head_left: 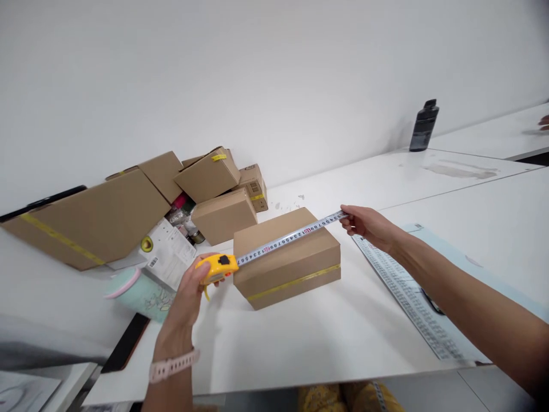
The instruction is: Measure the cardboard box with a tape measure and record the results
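The left hand [189, 292] has its fingers clamped on the yellow case of a tape measure [218, 268], just beside the left end of a brown box [288, 260] on the white worktop [334, 332]. The blade [287, 241] runs out from the case slantwise over the top of the box, rising to the right and toward the far side; whether it touches the cardboard all along cannot be told. Past the right end of the box, the right hand [369, 226] has its fingers pinched together on the end of the blade. The box is closed, and a yellow strip crosses its near side. A pale pink band [174, 366] circles the left wrist.

Farther left, a large box [92, 214] stands near the wall [274, 86]. To its right, a small box [208, 178] rests on a lower box [225, 217], with a printed box [256, 189] behind. Nearer, a white pack [167, 252] with an avocado picture is close to a pale green cup [139, 294], which the left hand partly hides. On the right, a printed pale blue mat [398, 280] lies beneath the right forearm. At the far right stands a dark bottle [424, 127]; another person's fingers [544, 122] show at the edge.
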`<state>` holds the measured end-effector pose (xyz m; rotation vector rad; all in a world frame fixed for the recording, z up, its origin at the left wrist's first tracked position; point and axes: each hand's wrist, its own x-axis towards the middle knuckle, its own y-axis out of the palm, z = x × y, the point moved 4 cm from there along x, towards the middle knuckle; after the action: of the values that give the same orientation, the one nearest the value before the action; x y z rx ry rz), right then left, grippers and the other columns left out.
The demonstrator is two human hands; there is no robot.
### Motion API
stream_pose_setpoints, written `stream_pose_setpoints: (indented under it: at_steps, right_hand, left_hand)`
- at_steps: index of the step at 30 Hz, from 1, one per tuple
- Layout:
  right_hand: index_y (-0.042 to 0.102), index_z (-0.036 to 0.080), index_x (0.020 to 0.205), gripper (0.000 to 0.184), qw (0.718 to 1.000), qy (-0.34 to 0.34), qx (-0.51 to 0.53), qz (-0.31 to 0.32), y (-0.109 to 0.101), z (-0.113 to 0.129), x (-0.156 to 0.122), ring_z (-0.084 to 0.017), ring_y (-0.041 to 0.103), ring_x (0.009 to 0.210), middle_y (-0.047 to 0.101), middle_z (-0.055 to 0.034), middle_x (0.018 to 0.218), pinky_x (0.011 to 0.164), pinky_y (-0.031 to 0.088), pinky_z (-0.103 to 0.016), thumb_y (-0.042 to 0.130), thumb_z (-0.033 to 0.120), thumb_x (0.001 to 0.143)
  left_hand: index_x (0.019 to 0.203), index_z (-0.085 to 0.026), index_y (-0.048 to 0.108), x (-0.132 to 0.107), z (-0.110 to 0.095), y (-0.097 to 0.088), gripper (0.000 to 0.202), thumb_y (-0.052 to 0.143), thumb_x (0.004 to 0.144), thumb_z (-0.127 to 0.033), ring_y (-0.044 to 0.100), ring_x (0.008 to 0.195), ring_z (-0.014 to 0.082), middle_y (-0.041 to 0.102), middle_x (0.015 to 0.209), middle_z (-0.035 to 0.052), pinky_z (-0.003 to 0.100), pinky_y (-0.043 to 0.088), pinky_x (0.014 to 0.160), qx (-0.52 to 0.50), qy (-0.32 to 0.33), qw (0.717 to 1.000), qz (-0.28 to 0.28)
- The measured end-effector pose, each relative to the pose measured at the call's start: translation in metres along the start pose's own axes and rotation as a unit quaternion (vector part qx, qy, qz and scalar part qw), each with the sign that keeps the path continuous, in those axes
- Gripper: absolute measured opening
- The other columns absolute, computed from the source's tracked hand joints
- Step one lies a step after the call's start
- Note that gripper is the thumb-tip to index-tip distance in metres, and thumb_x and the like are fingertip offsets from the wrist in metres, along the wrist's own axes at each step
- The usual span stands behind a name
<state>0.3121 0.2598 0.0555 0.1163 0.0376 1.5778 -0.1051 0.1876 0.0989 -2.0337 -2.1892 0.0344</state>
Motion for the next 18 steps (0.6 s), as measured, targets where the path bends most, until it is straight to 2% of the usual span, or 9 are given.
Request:
stream_pose_setpoints:
  at_steps: [4,9,13,18]
  right_hand:
    - [0.051,0.022,0.065,0.046,0.999,0.014,-0.046,-0.011,0.018,-0.022,0.029,-0.015,0.042,0.063,0.047,0.0012,0.067,0.058,0.039,-0.031,0.071,0.062,0.077]
    - [0.052,0.022,0.065,0.046,0.992,0.028,-0.121,-0.023,0.035,-0.035,0.027,-0.017,0.047,0.068,0.053,-0.0007,0.073,0.061,0.038,-0.031,0.066,0.061,0.084]
    - [0.056,0.023,0.075,0.048,0.984,0.038,-0.169,-0.035,0.034,-0.038,0.026,-0.019,0.051,0.072,0.058,-0.0012,0.08,0.06,0.035,-0.03,0.061,0.069,0.087]
    - [0.059,0.024,0.081,0.054,0.977,0.068,-0.199,-0.027,0.032,-0.044,0.03,-0.021,0.056,0.076,0.064,-0.0032,0.086,0.062,0.039,-0.032,0.057,0.077,0.086]
  left_hand:
    - [0.096,-0.013,0.07,0.035,0.006,-0.037,0.047,0.074,0.076,-0.056,0.066,0.069,0.023,0.078,0.084,0.008,0.032,0.047,0.063,0.022,-0.053,0.998,-0.011]
    - [0.097,-0.015,0.069,0.052,0.023,-0.058,0.036,0.066,0.087,-0.049,0.066,0.066,0.02,0.075,0.079,0.005,0.031,0.049,0.064,0.022,-0.094,0.995,-0.008]
    - [0.101,-0.016,0.067,0.054,0.032,-0.057,0.036,0.058,0.099,-0.05,0.065,0.067,0.0154,0.071,0.085,0.0021,0.031,0.052,0.066,0.015,-0.116,0.993,0.019]
    - [0.109,-0.016,0.067,0.059,0.039,-0.039,0.036,0.059,0.1,-0.05,0.067,0.077,0.0162,0.071,0.098,0.0043,0.035,0.058,0.072,0.003,-0.132,0.989,0.072]
